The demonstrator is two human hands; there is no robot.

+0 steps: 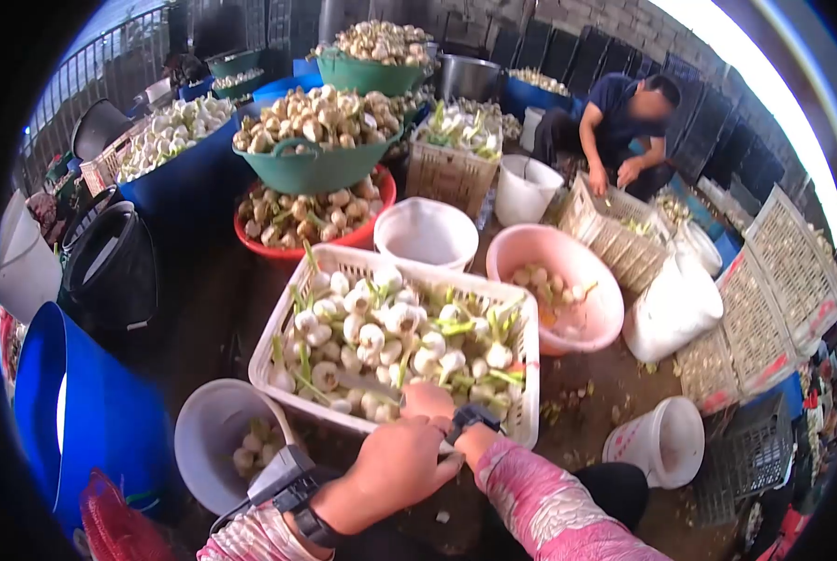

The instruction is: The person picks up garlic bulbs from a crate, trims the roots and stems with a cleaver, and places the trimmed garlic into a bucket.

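A white plastic crate (267, 360) full of garlic bulbs (372, 337) with short green stems stands right in front of me. My right hand (428, 404) is closed over the crate's near edge, and a knife (370, 384) with a thin grey blade sticks out of it to the left, above the bulbs. My left hand (395, 472) is close beside the right wrist, fingers bent together near the dark wristband (472, 419). What it pinches, if anything, is hidden.
Left of the crate stands a white bucket (199, 439) with a few bulbs inside. A pink basin (600, 280) holds more bulbs, behind it a co-worker (624, 131) bends over a crate (615, 238). Heaped green basins (315, 168) and a blue barrel (110, 421) stand around.
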